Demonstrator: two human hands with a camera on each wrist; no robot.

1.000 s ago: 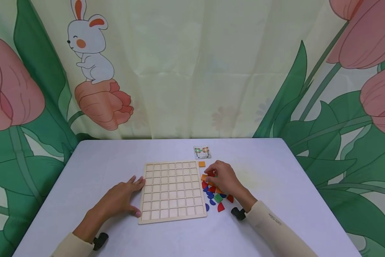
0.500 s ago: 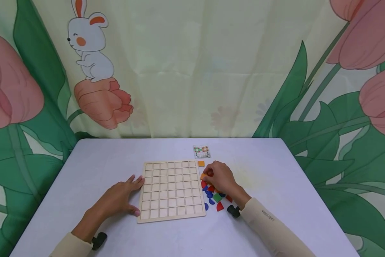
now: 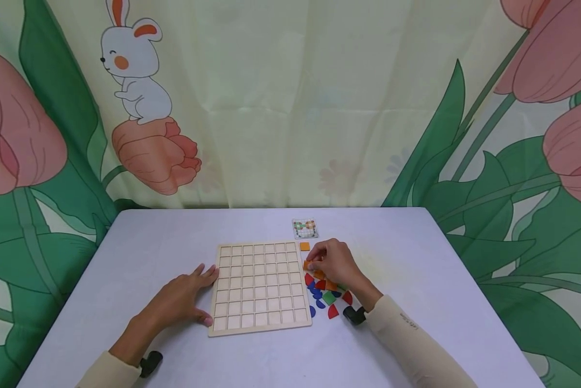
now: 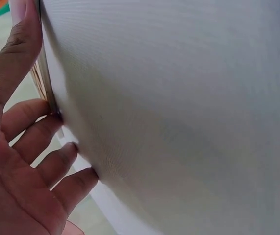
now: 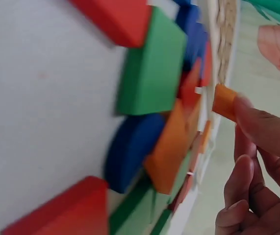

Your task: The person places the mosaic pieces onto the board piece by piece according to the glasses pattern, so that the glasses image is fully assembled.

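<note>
A square wooden grid board (image 3: 260, 331) lies flat on the white table. My left hand (image 3: 181, 299) rests at its left side, fingers spread, thumb near the lower left corner. In the left wrist view, the thumb and fingertips of the left hand (image 4: 29, 161) touch the board's edge. My right hand (image 3: 338, 265) is just past the board's right edge, above the loose pieces. It pinches a small orange block (image 5: 224, 101) between thumb and fingers, held apart from the pile. Under it lie a green block (image 5: 152, 68), a blue half-round block (image 5: 132, 147) and red blocks (image 3: 333, 311).
A printed pattern card (image 3: 305, 228) lies behind the board. Nearer, a single orange square (image 3: 304, 246) sits beside the board's upper right corner. Several more blue pieces (image 3: 318, 295) are scattered along its right side. A patterned curtain (image 3: 290, 134) hangs behind the table.
My right hand, earlier reaching low among the pieces, now pinches the orange block and has lifted slightly. The left hand stays at the board's left edge.
</note>
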